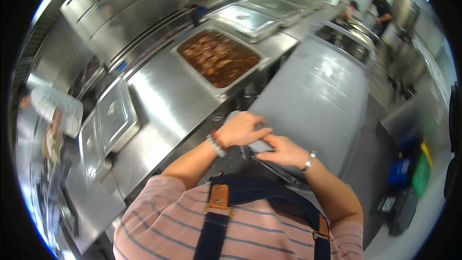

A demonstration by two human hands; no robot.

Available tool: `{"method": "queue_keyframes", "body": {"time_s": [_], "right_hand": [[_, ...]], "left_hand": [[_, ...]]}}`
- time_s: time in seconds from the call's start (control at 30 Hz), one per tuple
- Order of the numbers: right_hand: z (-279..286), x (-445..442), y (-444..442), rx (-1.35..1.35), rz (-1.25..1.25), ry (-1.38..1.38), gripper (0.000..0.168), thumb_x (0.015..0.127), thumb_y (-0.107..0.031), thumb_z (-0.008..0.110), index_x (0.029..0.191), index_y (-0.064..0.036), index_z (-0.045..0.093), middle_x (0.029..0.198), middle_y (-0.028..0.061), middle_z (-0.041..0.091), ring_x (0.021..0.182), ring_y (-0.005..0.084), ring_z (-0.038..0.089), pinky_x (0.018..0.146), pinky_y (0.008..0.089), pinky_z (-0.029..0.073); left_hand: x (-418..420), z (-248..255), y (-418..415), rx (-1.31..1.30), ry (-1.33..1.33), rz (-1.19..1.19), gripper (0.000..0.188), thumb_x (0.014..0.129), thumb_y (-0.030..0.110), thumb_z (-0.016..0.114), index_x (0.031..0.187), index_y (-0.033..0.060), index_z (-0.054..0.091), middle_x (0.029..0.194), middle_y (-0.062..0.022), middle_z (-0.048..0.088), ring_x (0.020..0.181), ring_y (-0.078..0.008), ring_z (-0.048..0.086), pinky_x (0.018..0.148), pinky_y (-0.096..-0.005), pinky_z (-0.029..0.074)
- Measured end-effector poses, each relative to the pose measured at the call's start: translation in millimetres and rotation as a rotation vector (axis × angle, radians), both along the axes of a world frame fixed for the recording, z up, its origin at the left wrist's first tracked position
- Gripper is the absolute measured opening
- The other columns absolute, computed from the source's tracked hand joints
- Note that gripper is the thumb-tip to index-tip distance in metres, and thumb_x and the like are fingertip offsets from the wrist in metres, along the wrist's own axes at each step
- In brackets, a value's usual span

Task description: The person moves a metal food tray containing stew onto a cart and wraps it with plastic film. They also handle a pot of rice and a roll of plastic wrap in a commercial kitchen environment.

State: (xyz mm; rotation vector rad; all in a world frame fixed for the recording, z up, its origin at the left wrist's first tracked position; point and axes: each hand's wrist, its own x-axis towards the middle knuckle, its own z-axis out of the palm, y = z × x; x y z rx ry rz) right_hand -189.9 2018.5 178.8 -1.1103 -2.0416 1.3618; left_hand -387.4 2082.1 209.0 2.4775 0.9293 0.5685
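Observation:
My right hand (287, 150) is closed around a small grey piece (261, 146), thumb on one side and fingers on the other. Whether this is part of the cart's handle or a separate object, I cannot tell. Just beside it, my left hand (242, 129) is bent over with its fingertips close to the right fingers. Its underside is hidden. Both hands are at the near end of a grey utility cart (306, 94). Ahead on a stainless steel counter (162, 90) sits an uncovered metal pan (221, 95) of brown stew with chunks (216, 57).
Lidded steel pans (245, 20) line the counter's far part; two more lidded pans (117, 115) stand at left. A person in white (59, 110) works there. People (382, 11) stand near large pots (361, 32) at far right. Blue and green items (421, 175) are at right.

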Motion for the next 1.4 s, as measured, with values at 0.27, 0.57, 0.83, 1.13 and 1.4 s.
{"method": "queue_keyframes", "body": {"time_s": [0.27,0.57,0.83,1.13,1.4], "right_hand": [[13,1,2,-0.210,0.026,0.033,0.043,0.086,-0.013,0.071,0.122,0.004,0.055,0.097,0.0046,0.063,0.084,0.0072,0.056,0.071,0.0247,0.048],[7,9,2,-0.331,0.010,0.102,0.038,0.088,-0.007,0.066,0.121,0.004,0.053,0.099,0.0046,0.060,0.082,0.0102,0.058,0.072,0.0262,0.051],[13,0,5,-0.383,-0.025,0.074,0.037,0.085,-0.010,0.068,0.117,0.004,0.056,0.090,0.0012,0.059,0.080,0.0071,0.052,0.071,0.0242,0.045],[21,10,1,-0.388,0.012,0.033,0.040,0.087,-0.006,0.064,0.124,0.006,0.052,0.096,0.0036,0.061,0.081,0.0091,0.059,0.071,0.0258,0.052],[21,12,1,-0.376,0.023,0.056,0.039,0.088,-0.006,0.064,0.123,0.006,0.052,0.098,0.0047,0.062,0.082,0.0095,0.059,0.072,0.0255,0.052]], "left_hand": [[-4,-6,-5,-0.095,0.007,0.106,0.043,0.085,0.041,0.063,0.090,-0.0013,0.070,0.077,-0.0217,0.067,0.073,-0.0377,0.066,0.066,-0.0426,0.052],[0,-13,-4,-0.126,-0.042,0.101,0.044,0.084,0.042,0.062,0.088,-0.0009,0.070,0.081,-0.0210,0.068,0.079,-0.0379,0.066,0.071,-0.0434,0.053],[-5,-15,-3,-0.145,-0.049,0.113,0.039,0.083,0.040,0.064,0.088,0.0015,0.069,0.084,-0.0188,0.069,0.080,-0.0372,0.066,0.071,-0.0433,0.053],[5,-12,-8,-0.159,-0.105,0.136,0.040,0.079,0.041,0.065,0.084,0.0020,0.070,0.075,-0.0184,0.067,0.075,-0.0367,0.066,0.068,-0.0437,0.054],[5,-6,-8,-0.189,-0.053,0.103,0.040,0.082,0.040,0.065,0.090,0.0010,0.069,0.082,-0.0187,0.069,0.078,-0.0371,0.066,0.069,-0.0436,0.053]]}}
